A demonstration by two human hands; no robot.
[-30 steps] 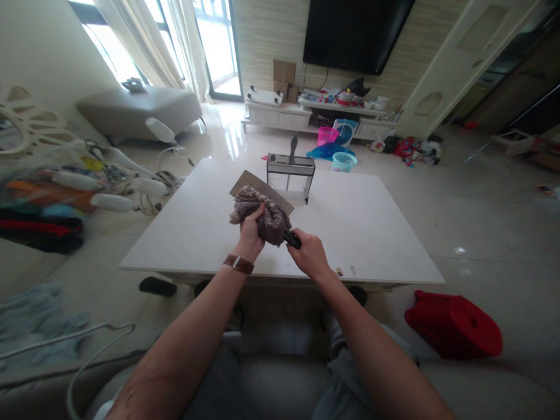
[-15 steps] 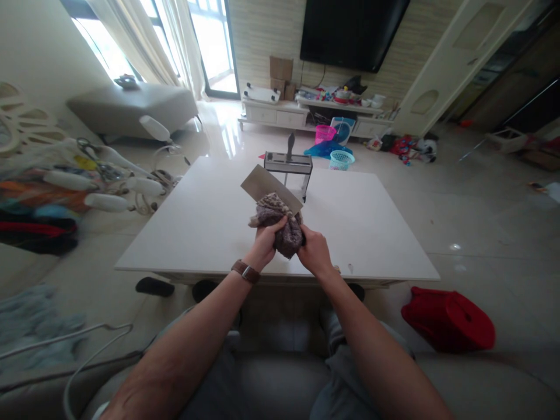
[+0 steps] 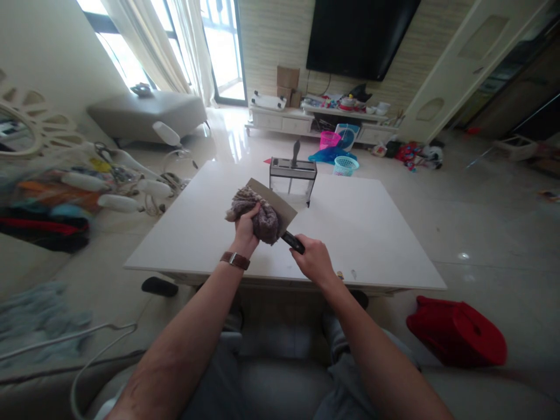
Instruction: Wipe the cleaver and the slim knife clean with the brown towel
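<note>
My right hand (image 3: 312,261) grips the black handle of a broad cleaver (image 3: 280,208), held flat-side up over the white table (image 3: 371,233). My left hand (image 3: 245,228) is closed round a brown fluffy cloth (image 3: 258,213) that lies against the blade, covering its near left part. A brown-strapped watch sits on my left wrist. Both hands hover above the table's near middle.
A metal knife block (image 3: 292,175) with one dark-handled knife stands at the table's far middle. A red bag (image 3: 457,338) lies on the floor at right. Clutter and a lamp fill the left side; a TV unit with baskets stands behind. My knees are under the near edge.
The cloth in my left hand slid from near the handle back out along the blade toward the left. My right hand drew back slightly, uncovering the black handle.
</note>
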